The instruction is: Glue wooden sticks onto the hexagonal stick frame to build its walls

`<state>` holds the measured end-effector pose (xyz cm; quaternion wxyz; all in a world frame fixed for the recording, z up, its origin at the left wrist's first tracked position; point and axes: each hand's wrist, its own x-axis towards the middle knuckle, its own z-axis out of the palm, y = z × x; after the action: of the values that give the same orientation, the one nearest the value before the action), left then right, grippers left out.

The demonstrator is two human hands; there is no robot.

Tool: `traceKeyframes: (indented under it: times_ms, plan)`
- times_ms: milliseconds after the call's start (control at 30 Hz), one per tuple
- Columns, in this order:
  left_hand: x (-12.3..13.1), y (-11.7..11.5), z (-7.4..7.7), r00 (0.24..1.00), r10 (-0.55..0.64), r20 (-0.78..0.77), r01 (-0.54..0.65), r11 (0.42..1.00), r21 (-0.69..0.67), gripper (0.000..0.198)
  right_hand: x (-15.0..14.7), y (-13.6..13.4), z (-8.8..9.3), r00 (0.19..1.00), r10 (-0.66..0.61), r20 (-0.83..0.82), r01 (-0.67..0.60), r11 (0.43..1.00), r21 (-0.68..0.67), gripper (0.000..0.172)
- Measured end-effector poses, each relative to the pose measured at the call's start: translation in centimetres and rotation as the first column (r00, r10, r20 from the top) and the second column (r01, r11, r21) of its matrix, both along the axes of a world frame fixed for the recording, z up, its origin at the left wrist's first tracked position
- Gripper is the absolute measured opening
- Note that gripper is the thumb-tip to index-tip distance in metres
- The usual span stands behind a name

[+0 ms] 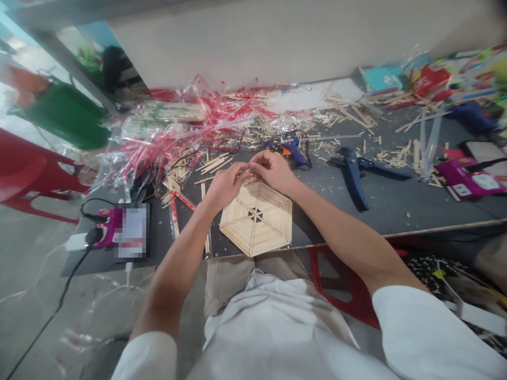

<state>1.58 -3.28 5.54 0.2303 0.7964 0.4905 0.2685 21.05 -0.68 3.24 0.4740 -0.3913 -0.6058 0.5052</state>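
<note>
**A:** Where is the stick hexagon (pixel 256 217)?

**B:** Flat on the counter (pixel 396 208), at its near edge, right in front of the person.

**A:** And the hands?

**B:** Both are over the hexagon's far edge. The left hand (pixel 224 186) and right hand (pixel 274 171) meet there, fingers (pixel 242 170) pressed together at the tips. Whether they pinch anything is too small to tell.

**A:** What lies around the hexagon?

**B:** A blue glue gun (pixel 291 149) is just beyond it, and a dark blue cutter (pixel 354 177) lies off to its right. Loose sticks (pixel 214 163) are scattered beyond its left corner, with crumpled red-and-clear plastic wrap (pixel 166 134) further back on that side.
</note>
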Motion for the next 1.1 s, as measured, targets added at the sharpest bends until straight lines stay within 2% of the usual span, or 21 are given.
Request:
traceKeyframes:
  times_ms: [67, 133, 200, 267, 400, 533, 600, 700, 1100]
  plan:
    - [0.0, -0.1, 0.1, 0.997, -0.012, 0.074, 0.017, 0.998, -0.063, 0.034, 0.1, 0.2, -0.1, 0.999, -0.035, -0.002, 0.035, 0.999, -0.010, 0.048]
    - [0.0, -0.2, 0.3, 0.988, -0.074, 0.134, 0.089, 0.990, -0.109, 0.046, 0.3, 0.5, -0.2, 0.997, -0.069, -0.016, 0.068, 0.997, -0.039, 0.045]
    - [-0.1, -0.2, 0.4, 0.979, -0.156, 0.135, 0.173, 0.977, -0.128, 0.059, 0.7, 0.8, -0.4, 0.995, -0.087, -0.050, 0.083, 0.994, -0.067, 0.041]
    - [-0.1, -0.1, 0.3, 0.974, -0.197, 0.108, 0.211, 0.969, -0.131, 0.064, 1.0, 1.1, -0.5, 0.992, -0.094, -0.089, 0.086, 0.993, -0.085, 0.039]
    - [-0.1, 0.1, -0.2, 0.969, -0.212, 0.131, 0.220, 0.974, -0.054, 0.067, 1.1, 1.3, -0.7, 0.994, -0.082, -0.071, 0.075, 0.992, -0.097, 0.041]
    - [-0.1, 0.2, -0.2, 0.972, -0.186, 0.145, 0.193, 0.980, -0.038, 0.100, 0.8, 0.9, -0.4, 0.994, -0.055, -0.091, 0.045, 0.994, -0.104, 0.047]
    - [-0.1, 0.2, 0.0, 0.969, -0.203, 0.144, 0.212, 0.976, -0.048, 0.108, 0.7, 0.8, -0.2, 0.993, -0.031, -0.116, 0.017, 0.992, -0.126, 0.049]
    - [-0.2, 0.1, 0.1, 0.957, -0.252, 0.142, 0.264, 0.962, -0.069, 0.108, 0.7, 0.6, -0.1, 0.992, -0.005, -0.128, -0.014, 0.989, -0.150, 0.047]
    - [-0.2, -0.1, 0.8, 0.944, -0.274, 0.182, 0.301, 0.943, -0.144, 0.107, 1.0, 0.8, -0.5, 0.990, 0.067, -0.124, -0.082, 0.990, -0.116, 0.048]
